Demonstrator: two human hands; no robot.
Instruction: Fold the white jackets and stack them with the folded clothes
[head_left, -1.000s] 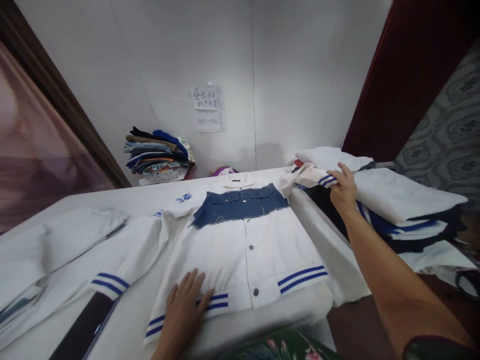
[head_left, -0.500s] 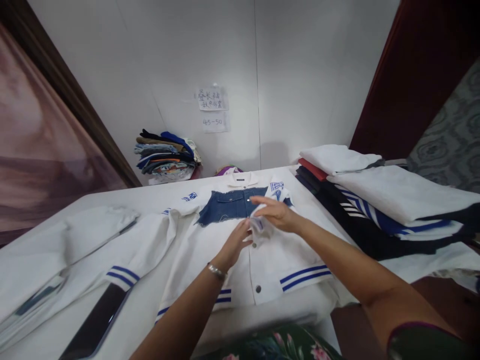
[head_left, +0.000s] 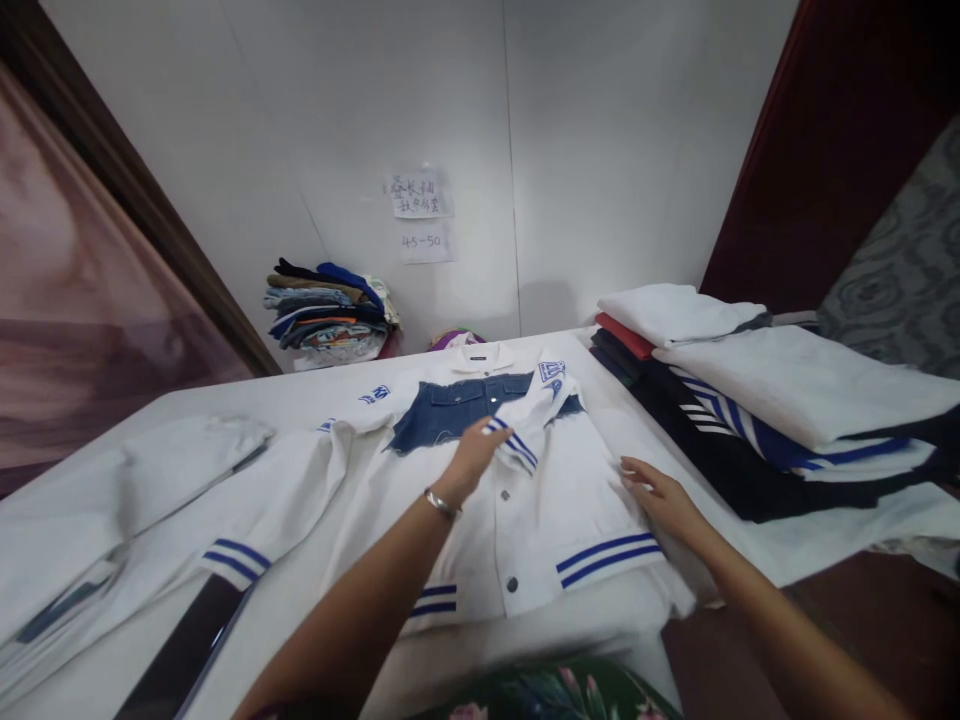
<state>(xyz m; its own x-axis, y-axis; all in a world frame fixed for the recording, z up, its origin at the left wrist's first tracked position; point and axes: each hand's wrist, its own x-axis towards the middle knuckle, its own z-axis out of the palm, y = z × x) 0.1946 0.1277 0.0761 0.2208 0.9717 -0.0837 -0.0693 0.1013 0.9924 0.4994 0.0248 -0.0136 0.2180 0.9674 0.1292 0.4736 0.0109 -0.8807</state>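
Observation:
A white jacket [head_left: 585, 490] with a denim yoke [head_left: 454, 405], snap buttons and blue-striped hems lies front up on the white table. Its right-hand sleeve [head_left: 525, 415] is folded inward across the front. My left hand [head_left: 472, 458], with a silver bracelet at the wrist, is closed on the blue-striped cuff [head_left: 514, 445] of that sleeve. By the jacket's right side edge, my right hand [head_left: 661, 502] has its fingers partly stretched out and touching the fabric. The other sleeve [head_left: 300, 490] is spread out to the left.
Folded garments [head_left: 795, 385] are stacked along the right side. Another pile of folded clothes [head_left: 330, 310] stands at the back left by the wall. White garments [head_left: 67, 520] lie at the left, near a dark flat object [head_left: 187, 640]. Handwritten paper signs [head_left: 424, 215] hang on the wall.
The sleeve's cuff now lies flatter across the jacket front, in my left hand. My right hand has left the cuff and moved right and down to the jacket's side edge.

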